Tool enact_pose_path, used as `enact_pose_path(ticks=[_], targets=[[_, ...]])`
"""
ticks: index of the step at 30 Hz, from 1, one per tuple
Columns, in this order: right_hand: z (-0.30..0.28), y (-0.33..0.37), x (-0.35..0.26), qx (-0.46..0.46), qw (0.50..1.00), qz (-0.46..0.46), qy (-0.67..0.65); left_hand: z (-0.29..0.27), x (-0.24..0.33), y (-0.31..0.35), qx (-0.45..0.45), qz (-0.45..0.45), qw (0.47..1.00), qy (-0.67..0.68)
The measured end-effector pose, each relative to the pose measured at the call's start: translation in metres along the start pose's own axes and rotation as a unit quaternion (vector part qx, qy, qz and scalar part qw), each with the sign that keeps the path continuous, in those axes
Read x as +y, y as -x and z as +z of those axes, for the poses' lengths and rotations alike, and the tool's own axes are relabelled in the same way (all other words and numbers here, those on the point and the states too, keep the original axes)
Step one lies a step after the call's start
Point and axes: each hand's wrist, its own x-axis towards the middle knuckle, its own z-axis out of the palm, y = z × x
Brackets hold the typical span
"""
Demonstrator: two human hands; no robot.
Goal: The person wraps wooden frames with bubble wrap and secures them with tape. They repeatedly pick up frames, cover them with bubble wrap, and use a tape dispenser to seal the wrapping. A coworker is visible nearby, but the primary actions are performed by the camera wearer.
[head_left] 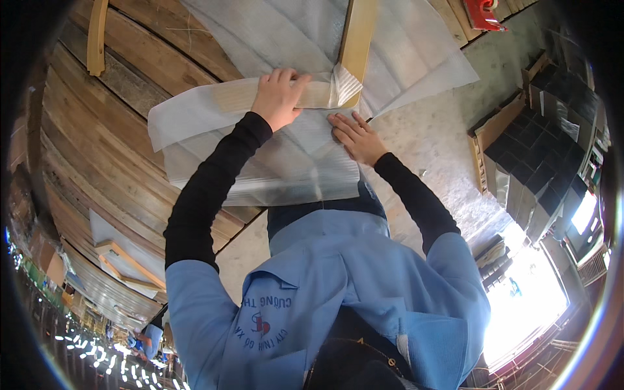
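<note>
An angled wooden piece (358, 40) lies on the work surface, one leg running away from me and the other to the left. White foam sheet (260, 170) is folded over the left leg, and a pleated foam fold (344, 86) covers the corner. My left hand (279, 97) is closed over the foam-covered leg, with its fingers curled across the far side. Nearer to me and to the right, my right hand (357, 138) rests with fingers stretched out on the foam's edge, below the corner.
More foam (416, 49) spreads under the far leg. Wooden planks (123, 130) make up the surface at left, with a curved wooden piece (96, 39) on them. A red tape dispenser (484, 14) sits far right. Black panels (536, 153) are stacked at right; a wooden frame (127, 266) lies lower left.
</note>
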Motion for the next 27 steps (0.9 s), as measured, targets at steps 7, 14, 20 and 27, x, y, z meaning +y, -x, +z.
enact_pose_path(ticks=[7, 14, 20, 27], targets=[[-0.049, -0.017, 0.071, 0.215, 0.966, 0.144, 0.013, -0.013, 0.016, -0.024, -0.146, -0.065, 0.987, -0.012], [-0.057, -0.072, 0.195, 0.077, 0.984, 0.124, 0.104, -0.043, 0.05, 0.013, -0.07, -0.163, 0.982, 0.065], [-0.057, -0.092, 0.194, 0.071, 0.979, 0.158, 0.106, 0.006, 0.097, 0.021, 0.031, -0.309, 0.946, 0.095], [-0.118, -0.057, 0.101, -0.4, 0.91, -0.108, -0.027, 0.005, 0.091, 0.03, 0.07, -0.335, 0.935, 0.091]])
